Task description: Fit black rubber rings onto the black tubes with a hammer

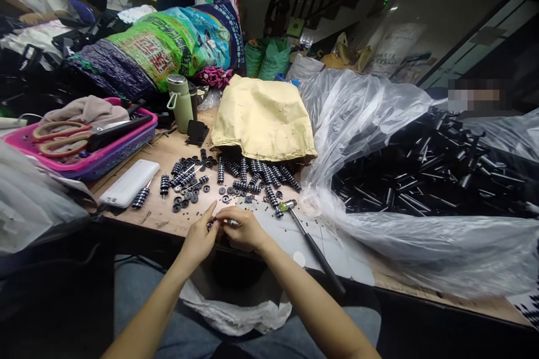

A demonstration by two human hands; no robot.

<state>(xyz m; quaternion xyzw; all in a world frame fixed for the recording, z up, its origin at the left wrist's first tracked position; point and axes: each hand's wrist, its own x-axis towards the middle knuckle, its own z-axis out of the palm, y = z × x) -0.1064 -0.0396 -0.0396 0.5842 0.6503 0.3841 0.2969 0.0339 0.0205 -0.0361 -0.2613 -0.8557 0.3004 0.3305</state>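
Between my knees an open bag (236,317) gapes, its inside too dark to read. Above it my forearms converge at the near edge of the bench (168,223). My left hand (201,235) grips a small banded roller (211,224), index finger extended; my right hand (242,227) bends in against it, and I cannot tell whether it grips too. A hammer (314,244) lies to the right. Beyond, more rollers poke from the mouth of a yellow sack (263,118). On the right, clear plastic (357,101) holds heaped black parts (421,174); on the left, a pink basket (151,120) holds scissors (59,130) and cloth (86,109).
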